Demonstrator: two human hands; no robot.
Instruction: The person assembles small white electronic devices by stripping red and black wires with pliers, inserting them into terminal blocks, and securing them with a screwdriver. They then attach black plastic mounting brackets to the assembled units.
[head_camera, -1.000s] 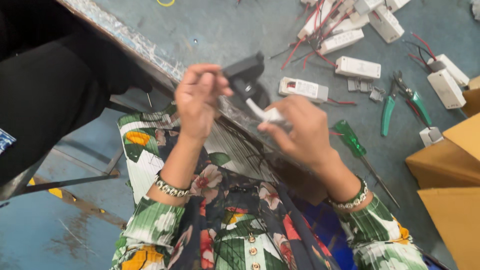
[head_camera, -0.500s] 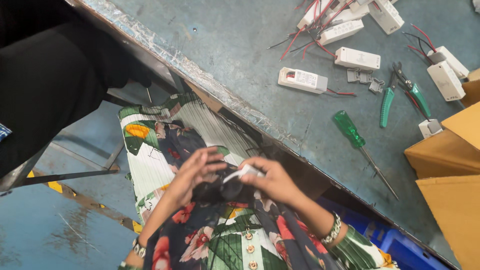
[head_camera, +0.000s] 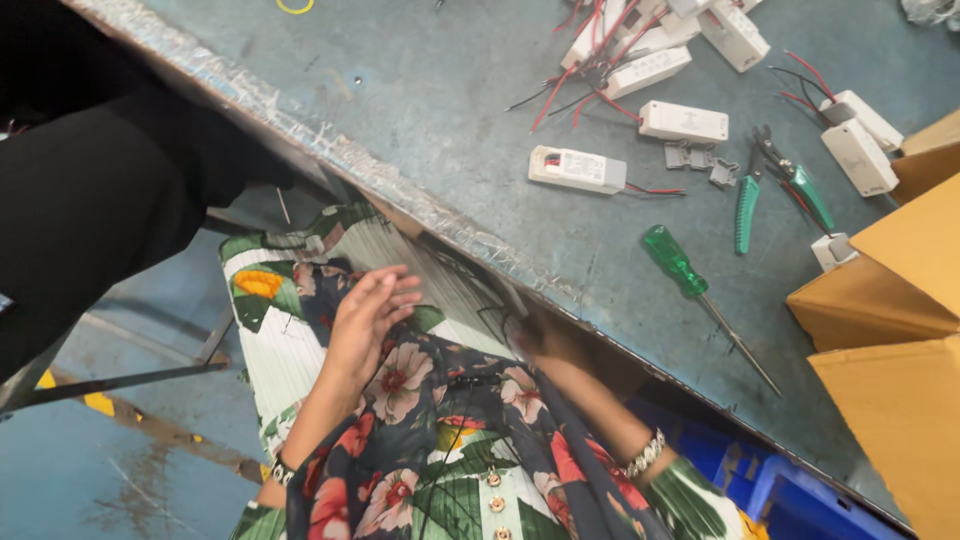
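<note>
Floral cloth (head_camera: 420, 400) covers the lap, below the table (head_camera: 420, 110) edge. Head view: left hand (head_camera: 365, 320) rests flat on it, fingers spread, holding nothing. Right hand (head_camera: 545, 345) sits under the table lip, shadowed, grip can't tell. Green screwdriver (head_camera: 690, 275), pliers (head_camera: 775, 185) & white boxes (head_camera: 578, 168) lie on the table, well apart from both hands.

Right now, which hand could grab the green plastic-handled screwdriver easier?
Probably the right hand: it sits by the grey metal table edge, nearest the green-handled screwdriver. The left hand lies on flowered cloth, farther away.
</note>
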